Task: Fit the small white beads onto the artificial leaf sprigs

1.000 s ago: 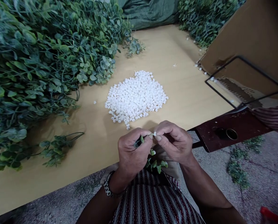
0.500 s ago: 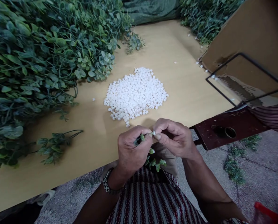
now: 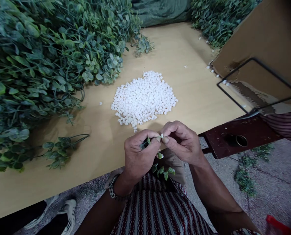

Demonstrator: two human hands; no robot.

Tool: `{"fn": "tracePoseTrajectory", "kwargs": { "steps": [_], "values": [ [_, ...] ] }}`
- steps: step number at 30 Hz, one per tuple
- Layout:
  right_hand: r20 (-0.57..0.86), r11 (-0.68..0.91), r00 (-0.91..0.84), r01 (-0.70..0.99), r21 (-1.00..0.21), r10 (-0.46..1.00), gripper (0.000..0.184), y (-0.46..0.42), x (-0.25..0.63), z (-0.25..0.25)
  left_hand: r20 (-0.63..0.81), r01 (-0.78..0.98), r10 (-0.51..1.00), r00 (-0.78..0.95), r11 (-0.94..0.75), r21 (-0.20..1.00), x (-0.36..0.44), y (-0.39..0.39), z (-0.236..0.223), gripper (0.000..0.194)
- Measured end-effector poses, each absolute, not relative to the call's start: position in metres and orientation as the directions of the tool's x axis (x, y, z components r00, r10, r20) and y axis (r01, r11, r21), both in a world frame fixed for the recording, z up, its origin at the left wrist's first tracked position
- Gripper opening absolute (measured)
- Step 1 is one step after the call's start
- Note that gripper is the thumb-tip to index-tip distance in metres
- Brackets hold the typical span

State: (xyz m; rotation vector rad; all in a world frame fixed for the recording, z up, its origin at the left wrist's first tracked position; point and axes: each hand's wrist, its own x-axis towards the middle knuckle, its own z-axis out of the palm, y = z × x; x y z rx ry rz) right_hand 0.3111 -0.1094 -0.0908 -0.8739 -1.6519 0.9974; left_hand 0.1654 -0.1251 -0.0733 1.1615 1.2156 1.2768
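Note:
Between thumb and finger, my left hand (image 3: 141, 151) pinches the stem of an artificial leaf sprig (image 3: 163, 171), whose green leaves hang below the hand. My right hand (image 3: 183, 142) is closed on a small white bead (image 3: 162, 135) at the stem's tip. The two hands almost meet at the near edge of the table. Just beyond them lies a spread heap of small white beads (image 3: 145, 98). My fingers partly hide the stem, so how far the bead sits on it cannot be seen.
Dense artificial foliage (image 3: 50, 49) fills the table's left side. A loose leafy sprig (image 3: 61, 148) lies nearer. At right stand a torn cardboard box (image 3: 258, 49) and a black wire frame (image 3: 277, 73). A dark red stool (image 3: 230, 140) is below. Another person's shoes (image 3: 68, 215) show lower left.
The view has shifted slightly. Both hands keep the same pinch, with the white bead a little more visible between the fingertips. More of another person's shoes shows at lower left.

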Motion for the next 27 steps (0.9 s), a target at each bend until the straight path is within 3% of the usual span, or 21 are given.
{"fn": "tracePoseTrajectory", "kwargs": {
  "steps": [3,12,27],
  "values": [
    [0.39,0.413,-0.175,0.129,-0.901,0.904,0.004,-0.115,0.305,-0.092,-0.045,-0.152,0.997,-0.06,0.036,0.988,0.165,-0.126,-0.075,0.013],
    [0.622,0.606,0.021,0.198,-0.77,0.783,0.029,-0.121,0.283,-0.097,-0.118,-0.321,0.987,-0.105,0.079,0.944,0.166,-0.126,-0.078,0.013],
    [0.671,0.653,-0.019,0.255,-0.713,0.741,0.051,-0.127,0.276,-0.103,-0.034,-0.223,0.935,-0.353,-0.049,0.974,0.173,-0.126,-0.084,0.011]
  ]
}}
